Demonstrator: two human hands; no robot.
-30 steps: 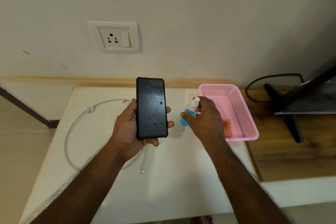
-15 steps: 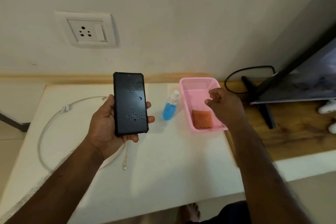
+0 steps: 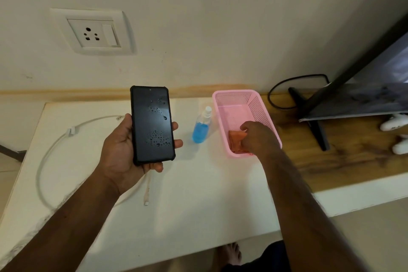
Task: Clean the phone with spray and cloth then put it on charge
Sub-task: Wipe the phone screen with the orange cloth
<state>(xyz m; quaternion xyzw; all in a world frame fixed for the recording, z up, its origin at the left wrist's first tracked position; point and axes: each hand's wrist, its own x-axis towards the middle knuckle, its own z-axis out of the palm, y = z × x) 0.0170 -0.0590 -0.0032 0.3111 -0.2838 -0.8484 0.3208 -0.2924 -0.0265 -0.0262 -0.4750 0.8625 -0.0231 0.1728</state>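
Reaching into the pink basket (image 3: pixel 257 104), the right hand (image 3: pixel 258 139) is closed on the orange cloth (image 3: pixel 235 139); the wet phone (image 3: pixel 152 125), gripped by the left hand (image 3: pixel 119 150), is to be wiped next

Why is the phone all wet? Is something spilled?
Nothing is spilled. Droplets sit in two patches on the phone screen, held by the left hand. The spray bottle stands upright, and the table looks dry.

Left hand (image 3: pixel 123 146) raised, fingers curled; right hand (image 3: pixel 258 139) lowered, fingers bent
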